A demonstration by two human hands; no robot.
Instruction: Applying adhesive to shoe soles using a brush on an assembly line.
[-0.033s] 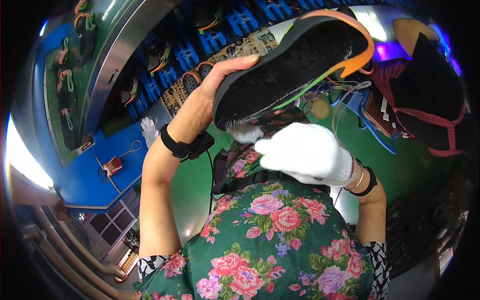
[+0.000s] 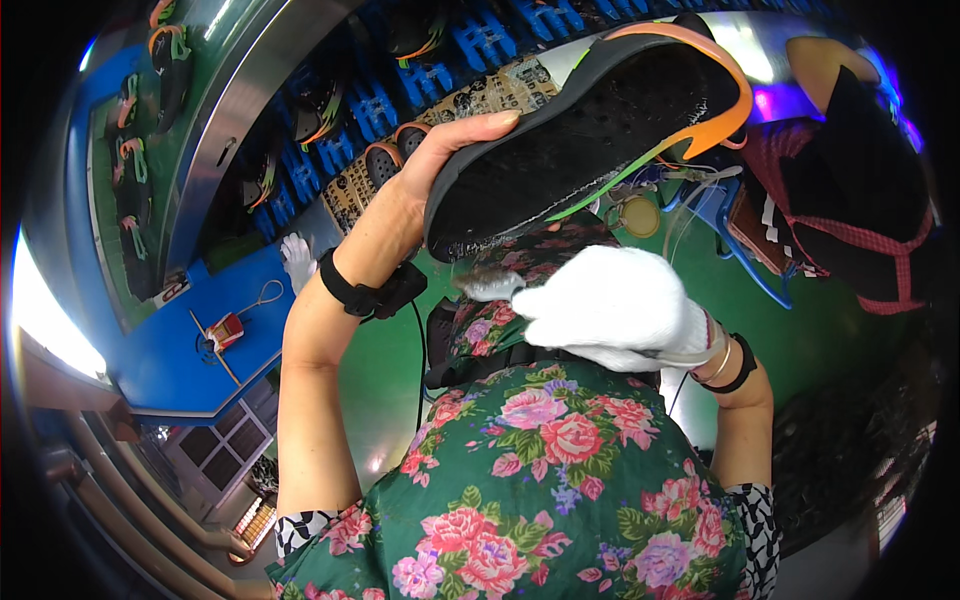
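My bare left hand (image 2: pixel 430 160) grips a black shoe sole (image 2: pixel 540 150) by its near-left edge, thumb on the rim and the other fingers hidden behind. An orange and green strip (image 2: pixel 740 90) curves round the sole's far end and right side. Wet-looking, shiny marks show along the edges of its dark face. In a white glove, my right hand (image 2: pixel 615 310) is closed round a small brush whose handle is hidden by the glove. The pale bristles (image 2: pixel 490 286) sit just below the sole's lower end, apart from it.
Blue racks (image 2: pixel 480 45) with several dark shoes line the far side. At left, a blue table (image 2: pixel 150 350) bears a red-and-white box (image 2: pixel 225 330) and a white glove (image 2: pixel 297 262). A blue stool (image 2: pixel 745 245) stands at right, beside a co-worker's checked garment (image 2: pixel 880 255).
My right hand and the brush have shifted slightly, with the bristles now lower and farther from the sole. The left hand and the sole have hardly moved.
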